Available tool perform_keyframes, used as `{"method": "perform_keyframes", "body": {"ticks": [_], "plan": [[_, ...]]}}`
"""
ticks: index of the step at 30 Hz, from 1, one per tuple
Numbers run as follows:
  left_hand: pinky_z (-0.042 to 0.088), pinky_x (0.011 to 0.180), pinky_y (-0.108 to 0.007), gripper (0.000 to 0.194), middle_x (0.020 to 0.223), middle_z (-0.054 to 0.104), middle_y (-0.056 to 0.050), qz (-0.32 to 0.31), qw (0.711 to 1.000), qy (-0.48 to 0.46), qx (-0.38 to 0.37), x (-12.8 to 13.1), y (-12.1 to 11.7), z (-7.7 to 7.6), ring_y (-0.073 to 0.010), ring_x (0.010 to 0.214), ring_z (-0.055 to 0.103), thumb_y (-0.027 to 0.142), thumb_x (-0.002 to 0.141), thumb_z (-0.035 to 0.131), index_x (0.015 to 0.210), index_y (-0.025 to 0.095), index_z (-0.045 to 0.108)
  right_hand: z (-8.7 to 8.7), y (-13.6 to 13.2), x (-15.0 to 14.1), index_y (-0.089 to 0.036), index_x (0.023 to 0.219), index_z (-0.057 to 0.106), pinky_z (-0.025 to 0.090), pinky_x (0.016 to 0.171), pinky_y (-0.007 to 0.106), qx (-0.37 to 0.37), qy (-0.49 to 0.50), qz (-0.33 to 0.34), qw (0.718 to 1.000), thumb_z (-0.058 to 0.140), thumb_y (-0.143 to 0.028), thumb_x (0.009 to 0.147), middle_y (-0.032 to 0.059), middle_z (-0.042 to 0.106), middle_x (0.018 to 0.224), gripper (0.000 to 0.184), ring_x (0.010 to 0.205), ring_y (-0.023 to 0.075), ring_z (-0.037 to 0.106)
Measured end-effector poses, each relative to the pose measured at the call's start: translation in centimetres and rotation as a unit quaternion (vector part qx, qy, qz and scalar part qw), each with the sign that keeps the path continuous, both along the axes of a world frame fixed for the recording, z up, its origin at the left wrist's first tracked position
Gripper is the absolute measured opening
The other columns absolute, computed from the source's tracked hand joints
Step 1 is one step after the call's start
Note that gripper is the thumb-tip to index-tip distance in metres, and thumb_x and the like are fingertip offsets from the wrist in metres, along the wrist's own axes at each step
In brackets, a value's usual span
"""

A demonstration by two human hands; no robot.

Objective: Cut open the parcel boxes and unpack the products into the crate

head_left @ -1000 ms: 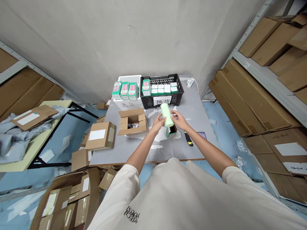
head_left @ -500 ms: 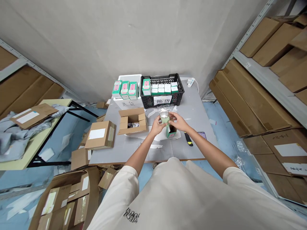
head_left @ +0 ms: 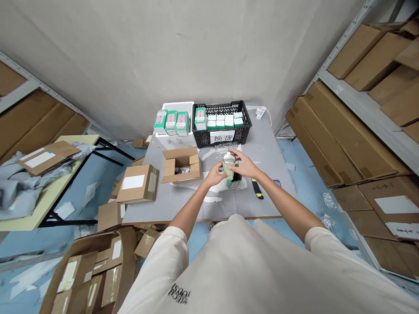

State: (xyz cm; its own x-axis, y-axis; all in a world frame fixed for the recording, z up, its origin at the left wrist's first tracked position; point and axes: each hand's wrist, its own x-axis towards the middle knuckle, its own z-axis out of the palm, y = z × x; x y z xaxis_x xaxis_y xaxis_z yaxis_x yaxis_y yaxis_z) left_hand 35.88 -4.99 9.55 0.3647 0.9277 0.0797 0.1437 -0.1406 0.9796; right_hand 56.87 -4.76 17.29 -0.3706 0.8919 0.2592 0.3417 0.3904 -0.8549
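A pale green bottle [head_left: 228,168] stands about upright between my hands, its shiny silver top [head_left: 229,158] facing up at me. My left hand [head_left: 215,174] is closed on its left side. From the right, the fingers and thumb of my right hand [head_left: 243,165] wrap round it near the top. An open green box [head_left: 235,182] stands on the table just under and behind the bottle, which partly covers it. Whether the bottle's lower end is inside the box I cannot tell.
A yellow-black utility knife [head_left: 257,189] and a phone [head_left: 277,182] lie right of my hands. An open carton [head_left: 181,176] and a closed carton [head_left: 132,183] stand left. Behind are a black crate [head_left: 204,139] and a white bin [head_left: 176,141] holding green boxes.
The bottle has been turned, so its silver top now shows instead of its green side. Both hands have shifted slightly right with it, bringing it in front of the open green box.
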Motion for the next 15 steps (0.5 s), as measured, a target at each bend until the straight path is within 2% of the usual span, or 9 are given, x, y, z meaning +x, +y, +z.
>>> {"method": "perform_keyframes", "body": {"ticks": [5,9,12,15], "plan": [[0.051,0.102,-0.046,0.066,0.133,0.066,-0.015,-0.048,0.998,-0.035,-0.019,0.8,0.3,0.3,-0.0294,0.119,0.064,0.048,0.076,0.085,0.131,0.020,0.063,1.0,0.2,0.8,-0.030,0.155,0.047,0.047,0.111,0.046,-0.004,-0.001,-0.006,1.000,0.079,-0.040,0.079,0.0083,0.051,0.156,0.083,0.134,0.0306,0.055],[0.049,0.105,-0.046,0.067,0.139,0.064,-0.014,-0.056,0.997,-0.048,-0.006,1.9,0.6,0.5,-0.0292,0.125,0.062,0.047,0.079,0.083,0.136,0.020,0.060,1.3,0.3,1.7,-0.028,0.144,0.060,0.051,0.106,0.046,0.017,-0.011,-0.032,0.999,0.081,-0.042,0.077,0.0093,0.064,0.139,0.071,0.121,0.0301,0.063],[0.048,0.107,-0.046,0.066,0.141,0.062,-0.013,-0.030,0.999,-0.042,0.011,2.6,0.9,0.5,-0.0290,0.128,0.060,0.041,0.082,0.081,0.140,0.022,0.057,1.1,0.5,2.6,-0.025,0.136,0.065,0.053,0.103,0.046,0.031,-0.009,-0.076,0.997,0.084,-0.044,0.074,0.0091,0.067,0.130,0.068,0.112,0.0290,0.066],[0.051,0.102,-0.045,0.057,0.136,0.063,-0.013,0.032,0.999,0.018,0.021,2.9,0.9,0.0,-0.0276,0.117,0.064,0.033,0.081,0.081,0.134,0.022,0.062,0.8,0.7,3.6,-0.026,0.135,0.064,0.054,0.101,0.045,0.031,-0.013,-0.112,0.993,0.085,-0.045,0.072,0.0085,0.068,0.128,0.069,0.108,0.0279,0.066]]}}
